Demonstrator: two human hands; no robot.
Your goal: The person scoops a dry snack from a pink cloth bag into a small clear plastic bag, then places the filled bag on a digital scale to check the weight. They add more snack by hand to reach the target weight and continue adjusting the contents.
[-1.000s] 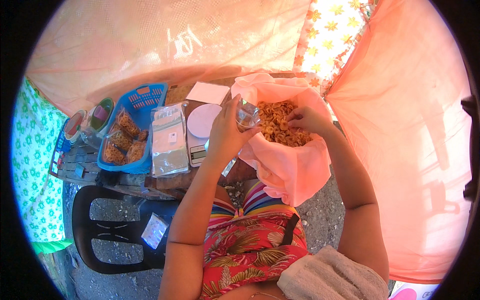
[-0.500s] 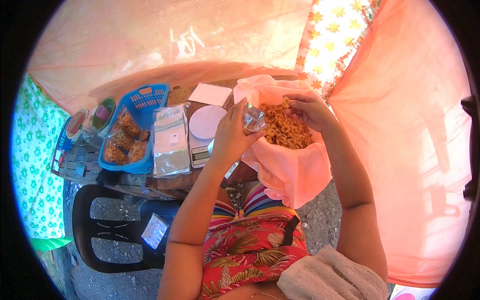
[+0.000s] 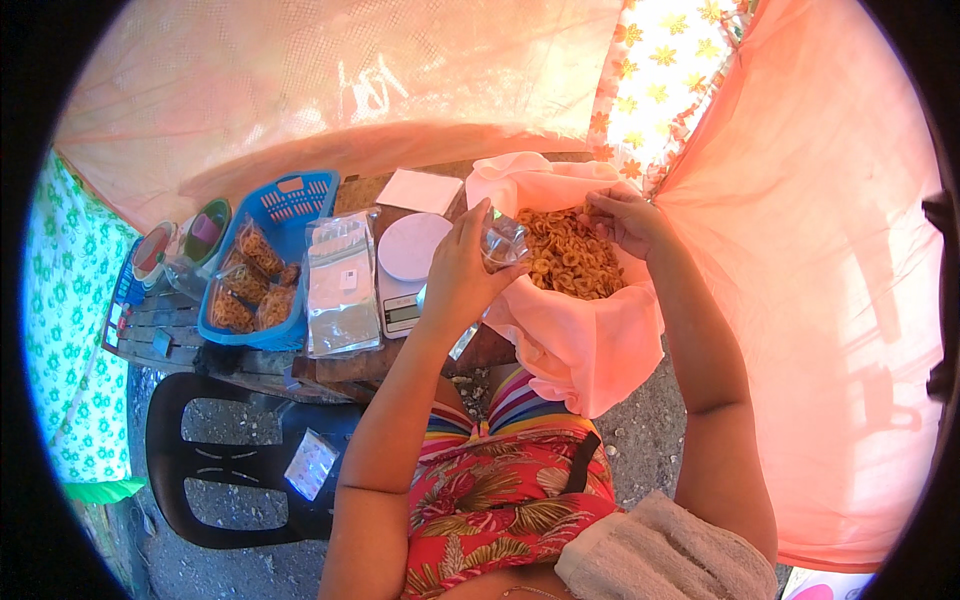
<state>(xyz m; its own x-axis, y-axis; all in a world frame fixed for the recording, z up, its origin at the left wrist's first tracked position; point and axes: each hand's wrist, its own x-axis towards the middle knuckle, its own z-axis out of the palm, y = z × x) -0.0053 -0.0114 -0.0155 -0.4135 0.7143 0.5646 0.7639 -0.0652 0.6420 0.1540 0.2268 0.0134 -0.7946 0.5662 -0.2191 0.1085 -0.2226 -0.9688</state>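
My left hand (image 3: 468,262) is closed around a clear plastic bag (image 3: 503,243), its mouth beside the heap of brown, ring-like chips (image 3: 570,258). Those chips fill a container lined with pink cloth (image 3: 590,340). Over the heap's far right part is my right hand (image 3: 624,220), its fingertips pinched on what looks like a single chip (image 3: 592,209). The hand hides part of that piece. Left of my left hand stands a kitchen scale (image 3: 402,313) with a round white plate (image 3: 414,247), nothing on it.
A stack of clear flat bags (image 3: 341,285) lies beside a blue basket (image 3: 318,205) holding several filled chip bags (image 3: 258,250). Bowls (image 3: 207,230) stand farther left on the wooden table (image 3: 160,318). A black chair (image 3: 172,440) with a small packet (image 3: 311,464) is at the near left.
My right hand has shifted slightly right, drawing the pinched chip away from the bag. My left hand keeps the bag in nearly the same place.
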